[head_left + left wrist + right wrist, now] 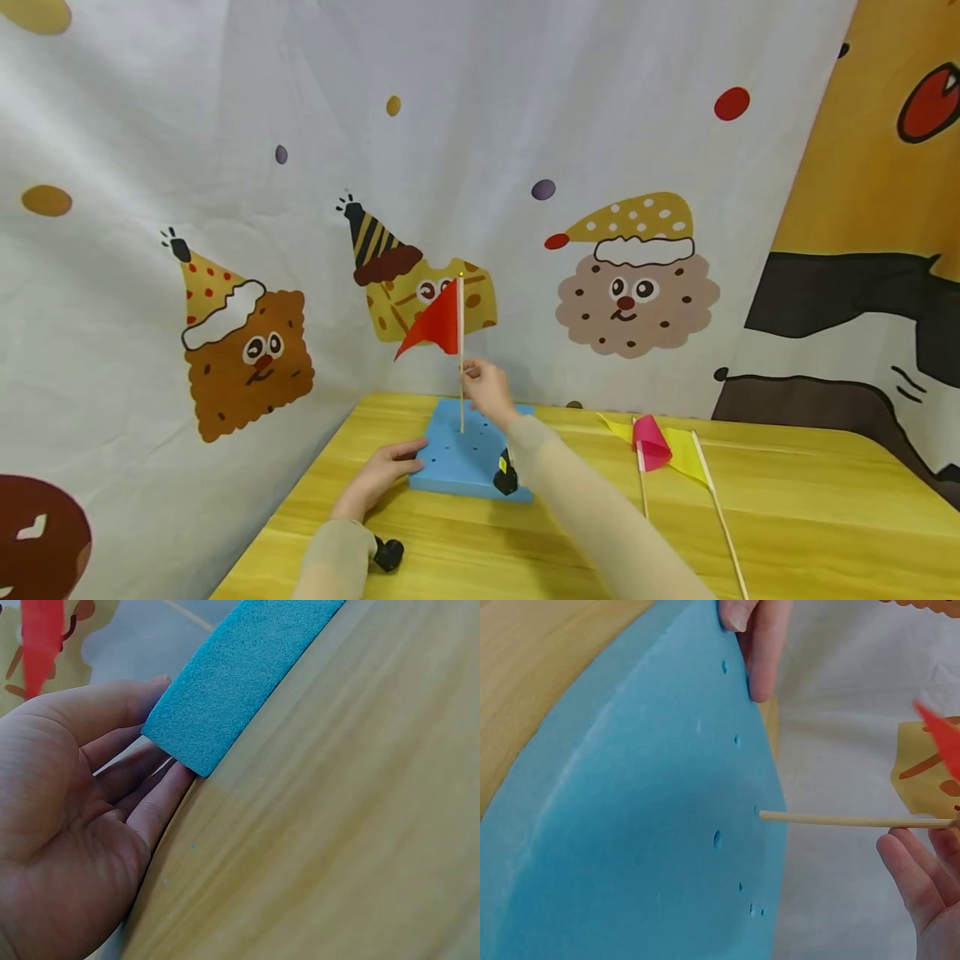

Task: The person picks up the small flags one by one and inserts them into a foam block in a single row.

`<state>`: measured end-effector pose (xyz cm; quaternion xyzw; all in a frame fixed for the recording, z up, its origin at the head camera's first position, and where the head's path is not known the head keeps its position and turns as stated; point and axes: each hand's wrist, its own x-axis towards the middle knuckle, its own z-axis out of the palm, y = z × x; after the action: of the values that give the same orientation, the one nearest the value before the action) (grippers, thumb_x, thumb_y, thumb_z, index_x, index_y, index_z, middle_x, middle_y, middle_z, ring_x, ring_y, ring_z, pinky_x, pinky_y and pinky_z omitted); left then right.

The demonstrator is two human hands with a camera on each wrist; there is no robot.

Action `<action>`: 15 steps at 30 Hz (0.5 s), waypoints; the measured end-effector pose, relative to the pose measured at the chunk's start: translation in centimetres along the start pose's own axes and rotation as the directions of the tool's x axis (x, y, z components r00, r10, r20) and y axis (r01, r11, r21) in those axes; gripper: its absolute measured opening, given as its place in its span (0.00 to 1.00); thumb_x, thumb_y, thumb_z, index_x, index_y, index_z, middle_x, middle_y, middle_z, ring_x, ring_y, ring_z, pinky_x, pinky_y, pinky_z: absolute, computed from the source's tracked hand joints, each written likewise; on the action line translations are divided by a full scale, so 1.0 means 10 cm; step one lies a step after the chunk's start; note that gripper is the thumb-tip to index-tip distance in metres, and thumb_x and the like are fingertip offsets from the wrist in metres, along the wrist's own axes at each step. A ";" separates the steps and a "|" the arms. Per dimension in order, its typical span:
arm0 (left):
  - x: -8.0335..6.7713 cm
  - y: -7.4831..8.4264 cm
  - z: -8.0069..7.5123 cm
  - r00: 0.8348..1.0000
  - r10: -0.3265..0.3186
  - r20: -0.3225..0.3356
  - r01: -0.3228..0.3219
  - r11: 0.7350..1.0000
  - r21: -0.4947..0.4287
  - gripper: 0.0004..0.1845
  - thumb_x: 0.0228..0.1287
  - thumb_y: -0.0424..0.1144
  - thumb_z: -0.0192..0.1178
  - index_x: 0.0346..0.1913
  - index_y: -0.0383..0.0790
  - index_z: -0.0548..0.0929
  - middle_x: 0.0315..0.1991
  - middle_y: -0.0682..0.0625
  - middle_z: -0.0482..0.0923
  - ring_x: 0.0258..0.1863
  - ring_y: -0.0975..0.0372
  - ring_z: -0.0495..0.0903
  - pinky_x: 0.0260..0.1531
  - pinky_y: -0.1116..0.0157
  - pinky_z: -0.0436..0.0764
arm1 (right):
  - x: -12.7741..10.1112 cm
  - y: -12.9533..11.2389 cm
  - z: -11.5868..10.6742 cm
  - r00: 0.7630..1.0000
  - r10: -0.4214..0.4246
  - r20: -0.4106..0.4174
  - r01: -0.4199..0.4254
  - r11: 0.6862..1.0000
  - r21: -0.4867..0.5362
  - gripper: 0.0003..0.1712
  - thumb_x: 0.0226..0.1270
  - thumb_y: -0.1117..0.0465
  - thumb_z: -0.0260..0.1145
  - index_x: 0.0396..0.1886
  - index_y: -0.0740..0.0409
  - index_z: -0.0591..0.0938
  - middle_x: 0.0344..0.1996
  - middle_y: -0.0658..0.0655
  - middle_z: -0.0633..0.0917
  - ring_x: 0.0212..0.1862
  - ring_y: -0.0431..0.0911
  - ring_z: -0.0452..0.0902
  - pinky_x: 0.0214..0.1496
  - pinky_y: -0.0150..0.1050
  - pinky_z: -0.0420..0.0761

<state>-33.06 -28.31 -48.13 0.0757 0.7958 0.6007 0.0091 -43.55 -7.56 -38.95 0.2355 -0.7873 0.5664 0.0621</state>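
A blue foam block (457,467) with several small holes lies on the yellow wooden table (787,517). A red flag (433,327) on a thin wooden stick (461,392) stands upright in a hole near the block's far edge. My right hand (486,390) is at the stick just above the block, fingertips against it as if pinching it. In the right wrist view the stick (840,820) enters the foam (630,847), with my fingers (911,877) just beneath it. My left hand (381,477) rests with straight fingers (154,806) against the block's near-left corner (217,712).
A pink flag (651,443) and a yellow flag (686,450) lie on their sticks on the table, right of the block. A cartoon-printed cloth (247,333) hangs close behind and to the left. The table's left edge runs beside my left arm.
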 end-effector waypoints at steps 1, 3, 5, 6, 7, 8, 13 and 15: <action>0.00 0.00 0.00 1.000 0.000 0.000 0.000 1.000 0.002 0.27 0.68 0.36 0.60 0.67 0.32 0.71 0.69 0.36 0.64 0.68 0.43 0.61 0.65 0.46 0.63 | 0.00 0.00 0.00 1.000 -0.003 -0.008 0.003 1.000 0.007 0.12 0.72 0.64 0.60 0.52 0.63 0.79 0.38 0.59 0.82 0.33 0.57 0.84 0.23 0.41 0.83; 0.00 0.01 0.00 1.000 -0.004 0.000 0.004 1.000 -0.001 0.27 0.68 0.36 0.60 0.68 0.32 0.71 0.69 0.36 0.64 0.68 0.43 0.61 0.65 0.46 0.63 | 0.01 0.00 0.01 1.000 -0.007 -0.018 0.007 1.000 0.024 0.12 0.72 0.64 0.59 0.51 0.63 0.79 0.38 0.59 0.82 0.35 0.59 0.83 0.24 0.42 0.84; 0.00 0.01 0.00 1.000 -0.004 -0.003 0.004 1.000 -0.003 0.27 0.68 0.36 0.61 0.68 0.33 0.71 0.69 0.36 0.64 0.68 0.43 0.61 0.65 0.46 0.63 | 0.02 0.00 0.02 1.000 0.001 -0.023 0.000 0.999 0.035 0.11 0.72 0.64 0.58 0.50 0.62 0.79 0.38 0.60 0.82 0.36 0.60 0.83 0.24 0.41 0.84; 0.00 0.01 0.00 1.000 -0.001 -0.004 0.001 1.000 -0.003 0.27 0.68 0.36 0.61 0.68 0.32 0.71 0.68 0.36 0.64 0.68 0.43 0.61 0.65 0.46 0.63 | 0.02 0.00 0.02 1.000 0.007 -0.024 -0.006 0.999 0.038 0.10 0.72 0.65 0.59 0.50 0.61 0.80 0.38 0.60 0.82 0.37 0.61 0.83 0.24 0.41 0.84; 0.00 0.01 0.00 1.000 0.000 -0.005 0.000 1.000 -0.004 0.27 0.68 0.36 0.61 0.67 0.32 0.71 0.68 0.36 0.64 0.68 0.43 0.61 0.65 0.46 0.63 | 0.02 0.00 0.03 1.000 0.012 -0.025 -0.011 0.999 0.036 0.10 0.72 0.65 0.59 0.49 0.61 0.80 0.37 0.60 0.82 0.37 0.61 0.83 0.24 0.41 0.84; 0.00 0.01 0.00 1.000 -0.001 -0.006 0.001 1.000 -0.003 0.27 0.68 0.36 0.61 0.67 0.33 0.71 0.68 0.36 0.65 0.68 0.43 0.61 0.65 0.46 0.63 | 0.02 0.00 0.03 1.000 0.014 -0.026 -0.014 0.999 0.034 0.09 0.72 0.65 0.59 0.49 0.61 0.80 0.37 0.60 0.82 0.37 0.61 0.84 0.24 0.41 0.84; 0.01 -0.01 0.00 1.000 -0.005 -0.009 0.005 1.000 -0.001 0.27 0.67 0.37 0.62 0.67 0.33 0.72 0.68 0.36 0.65 0.68 0.43 0.61 0.65 0.46 0.63 | 0.01 0.02 0.05 0.999 0.022 -0.024 -0.022 1.000 0.014 0.12 0.72 0.64 0.59 0.51 0.64 0.79 0.38 0.60 0.82 0.36 0.58 0.84 0.27 0.46 0.85; 0.02 -0.01 0.00 1.000 -0.005 -0.010 0.005 1.000 -0.004 0.27 0.67 0.37 0.62 0.67 0.32 0.72 0.68 0.36 0.65 0.69 0.42 0.60 0.65 0.45 0.62 | 0.01 0.03 0.06 1.000 0.019 -0.025 -0.018 1.000 0.008 0.12 0.72 0.64 0.59 0.51 0.64 0.79 0.38 0.59 0.82 0.35 0.56 0.84 0.28 0.48 0.85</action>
<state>-33.24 -28.30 -48.24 0.0705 0.7948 0.6027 0.0067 -43.70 -8.08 -39.42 0.2213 -0.7865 0.5727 0.0659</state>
